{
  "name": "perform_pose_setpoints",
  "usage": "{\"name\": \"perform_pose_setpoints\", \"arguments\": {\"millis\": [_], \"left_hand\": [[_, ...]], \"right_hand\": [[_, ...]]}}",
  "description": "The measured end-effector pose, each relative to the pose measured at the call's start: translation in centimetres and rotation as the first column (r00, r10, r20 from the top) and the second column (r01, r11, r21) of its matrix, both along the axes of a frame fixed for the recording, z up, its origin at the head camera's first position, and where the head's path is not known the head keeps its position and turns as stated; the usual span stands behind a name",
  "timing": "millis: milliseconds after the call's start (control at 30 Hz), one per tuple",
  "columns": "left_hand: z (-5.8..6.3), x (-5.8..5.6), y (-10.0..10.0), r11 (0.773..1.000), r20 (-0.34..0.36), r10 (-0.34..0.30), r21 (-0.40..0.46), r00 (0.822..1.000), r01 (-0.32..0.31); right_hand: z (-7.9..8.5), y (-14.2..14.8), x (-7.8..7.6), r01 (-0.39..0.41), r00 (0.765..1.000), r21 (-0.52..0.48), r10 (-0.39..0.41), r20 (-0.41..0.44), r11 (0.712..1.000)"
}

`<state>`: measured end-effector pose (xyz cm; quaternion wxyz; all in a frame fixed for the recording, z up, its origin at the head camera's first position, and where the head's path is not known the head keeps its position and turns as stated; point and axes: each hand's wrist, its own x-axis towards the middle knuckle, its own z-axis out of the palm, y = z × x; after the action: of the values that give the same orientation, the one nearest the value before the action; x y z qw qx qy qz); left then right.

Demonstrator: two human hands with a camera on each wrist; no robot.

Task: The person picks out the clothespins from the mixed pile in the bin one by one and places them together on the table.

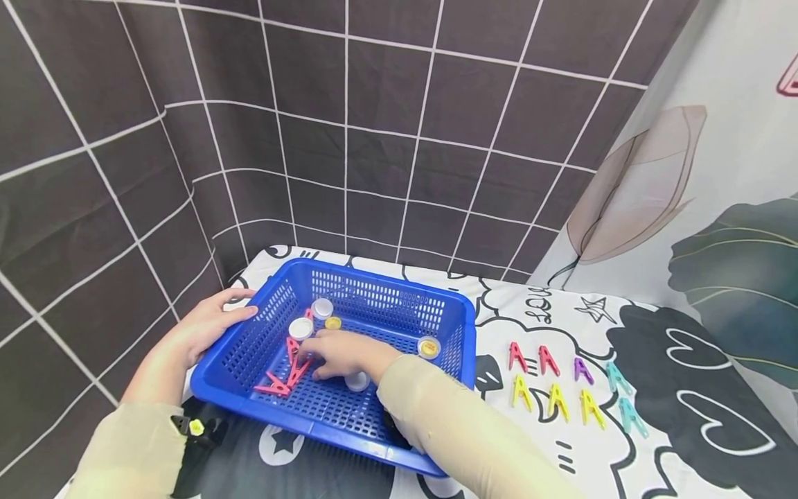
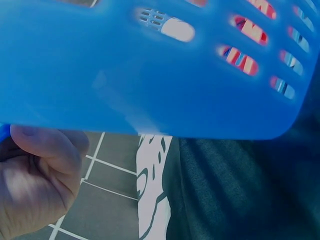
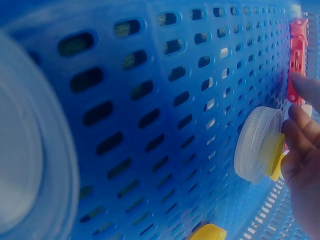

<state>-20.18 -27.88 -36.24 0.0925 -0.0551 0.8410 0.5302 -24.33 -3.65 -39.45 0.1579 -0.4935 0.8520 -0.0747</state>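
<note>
A blue plastic basket with slotted walls stands on the patterned cloth. My left hand grips its left rim, thumb on the edge; in the left wrist view the thumb lies against the basket's lower edge. Inside the basket, my right hand reaches down to the left, its fingertips pinching a red clothespin. Another red clothespin lies nearby, partly overlapping others. Close to the right hand are a white round lid and a clear ribbed lid with a yellow piece.
Deeper in the basket are another white lid, a yellow cap and, by the right wall, a yellow-centred lid. On the cloth to the right lie two rows of clothespins, among them red, purple, yellow and teal.
</note>
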Motion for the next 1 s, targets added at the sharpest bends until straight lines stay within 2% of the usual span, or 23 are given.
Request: {"name": "perform_pose_setpoints", "arguments": {"millis": [200, 433, 633, 733, 867, 1000], "left_hand": [[0.0, 0.0, 0.0, 0.999, -0.004, 0.006, -0.032, 1.000, -0.006], [0.0, 0.2, 0.1, 0.998, -0.002, 0.005, -0.065, 1.000, -0.005], [0.1, 0.1, 0.0, 0.998, -0.009, 0.008, -0.069, 1.000, -0.008], [0.1, 0.1, 0.1, 0.998, -0.006, 0.007, -0.070, 1.000, -0.007], [0.1, 0.1, 0.2, 0.997, -0.003, 0.004, -0.074, 1.000, -0.005], [0.1, 0.1, 0.3, 0.999, 0.002, 0.005, -0.048, 1.000, -0.005]], "right_hand": [[-0.1, 0.0, 0.0, 0.043, 0.999, 0.037, -0.043, 0.020, 0.998], [-0.2, -0.1, 0.0, 0.045, 0.999, 0.015, -0.046, 0.022, 0.999], [0.1, -0.1, 0.1, 0.030, 0.999, 0.037, -0.031, 0.016, 0.999], [0.2, 0.0, 0.0, 0.013, 1.000, 0.024, -0.013, 0.007, 1.000], [0.6, 0.2, -0.2, 0.005, 0.999, -0.017, -0.004, 0.035, 1.000], [1.1, 0.6, -0.3, 0.027, 0.999, -0.050, -0.025, 0.042, 0.998]]}}
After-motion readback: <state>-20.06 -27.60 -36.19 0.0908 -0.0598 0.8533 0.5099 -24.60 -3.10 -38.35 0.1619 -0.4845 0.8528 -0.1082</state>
